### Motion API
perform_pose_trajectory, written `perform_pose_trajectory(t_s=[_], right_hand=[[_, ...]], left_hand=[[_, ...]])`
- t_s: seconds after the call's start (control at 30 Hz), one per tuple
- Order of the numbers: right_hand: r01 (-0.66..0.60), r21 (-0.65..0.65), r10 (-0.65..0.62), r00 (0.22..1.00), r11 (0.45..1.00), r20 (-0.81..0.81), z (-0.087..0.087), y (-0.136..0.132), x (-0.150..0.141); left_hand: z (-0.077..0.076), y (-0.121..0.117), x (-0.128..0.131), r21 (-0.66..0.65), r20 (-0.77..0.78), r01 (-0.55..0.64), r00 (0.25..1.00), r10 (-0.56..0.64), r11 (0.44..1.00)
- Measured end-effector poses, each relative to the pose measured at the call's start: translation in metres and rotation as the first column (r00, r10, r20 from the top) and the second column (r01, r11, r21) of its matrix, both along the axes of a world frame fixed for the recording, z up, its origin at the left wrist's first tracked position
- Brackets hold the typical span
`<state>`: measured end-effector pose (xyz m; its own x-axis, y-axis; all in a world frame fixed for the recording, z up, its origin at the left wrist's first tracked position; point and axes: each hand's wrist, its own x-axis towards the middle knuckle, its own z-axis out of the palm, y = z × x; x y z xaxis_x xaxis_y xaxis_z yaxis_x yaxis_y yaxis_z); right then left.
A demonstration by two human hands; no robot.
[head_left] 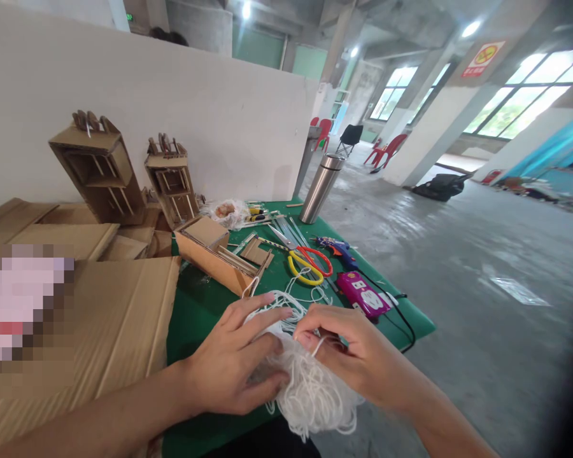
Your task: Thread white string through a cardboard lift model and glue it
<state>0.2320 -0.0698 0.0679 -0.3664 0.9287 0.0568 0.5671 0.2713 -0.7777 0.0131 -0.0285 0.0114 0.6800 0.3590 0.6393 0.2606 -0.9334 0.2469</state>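
A tangled bundle of white cord, partly in a thin clear plastic bag, hangs at the front edge of the green table. My left hand lies against the bundle's left side, fingers spread and touching it. With thumb and forefinger closed, my right hand pinches a strand of the cord above the bundle. Loose loops of cord trail over the tabletop beyond my fingers. Just past them lies a pair of scissors with one red and one yellow handle.
Corrugated cardboard covers the left side. Cardboard structures stand by the white partition, and an open cardboard box lies nearer. A steel flask, glue gun and purple packet sit right, beside a black cable.
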Motion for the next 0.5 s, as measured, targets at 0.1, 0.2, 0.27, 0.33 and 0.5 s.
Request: perform_pose_trajectory(t_s=[0.1, 0.2, 0.27, 0.33, 0.5], right_hand=[[-0.023, 0.018, 0.023, 1.0, 1.0, 0.019, 0.004, -0.001, -0.006], [-0.001, 0.015, 0.0, 0.997, 1.0, 0.075, 0.009, -0.007, -0.008], [0.024, 0.01, -0.025, 0.991, 1.0, 0.135, 0.011, -0.012, -0.008], [0.033, 0.024, -0.037, 0.979, 0.999, 0.2, 0.012, -0.019, -0.007], [0.02, 0.102, -0.054, 0.935, 0.995, 0.35, 0.007, -0.037, -0.006]], left_hand=[[-0.003, 0.0, 0.002, -0.092, 0.003, 0.082, 0.997, -0.082, 0.992], [-0.006, -0.001, 0.003, -0.126, -0.006, 0.029, 1.0, -0.03, 0.992], [-0.006, -0.002, 0.004, -0.122, -0.049, -0.036, 0.998, 0.03, 0.992], [-0.005, -0.004, 0.004, -0.133, -0.089, -0.084, 0.993, 0.072, 0.988], [-0.004, -0.008, 0.008, -0.245, -0.124, -0.226, 0.972, 0.201, 0.943]])
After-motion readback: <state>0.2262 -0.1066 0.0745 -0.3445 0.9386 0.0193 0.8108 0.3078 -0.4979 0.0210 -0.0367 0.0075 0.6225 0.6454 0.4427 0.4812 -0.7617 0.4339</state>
